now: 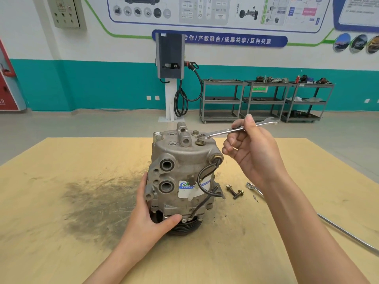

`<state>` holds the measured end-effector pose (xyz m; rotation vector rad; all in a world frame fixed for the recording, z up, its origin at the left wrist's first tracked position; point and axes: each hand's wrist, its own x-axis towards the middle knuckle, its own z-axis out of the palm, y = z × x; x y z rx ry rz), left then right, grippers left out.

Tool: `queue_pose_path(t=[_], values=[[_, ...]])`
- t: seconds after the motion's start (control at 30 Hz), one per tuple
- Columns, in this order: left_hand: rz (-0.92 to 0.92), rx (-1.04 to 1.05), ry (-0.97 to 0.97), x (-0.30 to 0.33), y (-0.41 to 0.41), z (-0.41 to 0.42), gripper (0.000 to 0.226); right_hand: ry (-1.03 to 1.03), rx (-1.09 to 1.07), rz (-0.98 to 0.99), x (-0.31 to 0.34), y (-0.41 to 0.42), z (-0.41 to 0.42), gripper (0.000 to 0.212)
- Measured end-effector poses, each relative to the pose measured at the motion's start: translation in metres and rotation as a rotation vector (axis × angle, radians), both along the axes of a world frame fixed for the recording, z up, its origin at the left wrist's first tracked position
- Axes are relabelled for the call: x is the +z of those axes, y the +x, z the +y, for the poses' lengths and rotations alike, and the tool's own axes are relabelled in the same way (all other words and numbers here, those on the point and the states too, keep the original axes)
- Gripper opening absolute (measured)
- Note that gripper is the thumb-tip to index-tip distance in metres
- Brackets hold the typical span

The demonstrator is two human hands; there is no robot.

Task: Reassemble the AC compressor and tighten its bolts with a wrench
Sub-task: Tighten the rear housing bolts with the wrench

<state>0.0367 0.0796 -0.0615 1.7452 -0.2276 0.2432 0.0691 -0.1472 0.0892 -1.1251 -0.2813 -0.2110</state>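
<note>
Compressor, grey cast-aluminium AC unit [180,177], stands upright on its black grooved pulley [185,227] near the middle of a tan wooden tabletop [61,232]. Two round ports on its front face; white-and-blue label lower right of them; black wire loops down its right side. Left hand [151,214] grips the lower left of the housing: fingers wrapped round the far side, thumb pressed across the front just above the pulley. Right hand [249,148] holds a silver open-end wrench [235,130] by mid-shaft, pinched between thumb on top and curled fingers beneath. Wrench jaw sits at a brass-coloured bolt head [200,142] on the compressor's top plate; whether it is fully seated on the hex I cannot tell. Second bolt [195,132] stands just behind it. Two loose flanged bolts [234,192] lie on the table just right of the compressor, touching each other. Beside them, a long chrome bar tool [254,188], partly hidden behind the right forearm. Dark greasy smear [96,201] on the tabletop to the left.
</note>
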Motion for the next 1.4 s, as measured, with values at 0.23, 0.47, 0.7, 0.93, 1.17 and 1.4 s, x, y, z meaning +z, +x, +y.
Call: queue_pose_path(t=[0.23, 0.47, 0.7, 0.93, 1.17, 1.4], values=[[-0.01, 0.009, -0.001, 0.001, 0.0, -0.001, 0.12, -0.176, -0.194, -0.248, 0.001, -0.004, 0.002, 0.036], [-0.01, 0.009, -0.002, 0.0, 0.0, 0.0, 0.125, -0.159, -0.156, -0.281, 0.002, -0.008, 0.002, 0.036], [-0.002, 0.014, -0.011, 0.002, 0.0, 0.0, 0.129, -0.211, -0.247, -0.325, 0.002, -0.008, 0.005, 0.033], [-0.006, 0.026, 0.004, 0.003, -0.001, -0.001, 0.117, -0.465, -0.447, -0.547, 0.005, -0.022, 0.012, 0.03], [-0.005, 0.037, 0.016, 0.005, -0.002, -0.002, 0.109, -0.88, -0.807, -0.933, 0.007, -0.039, 0.031, 0.034], [-0.02, 0.017, 0.011, 0.002, -0.001, -0.001, 0.123, -0.54, -0.707, -0.772, 0.012, -0.036, 0.024, 0.03]])
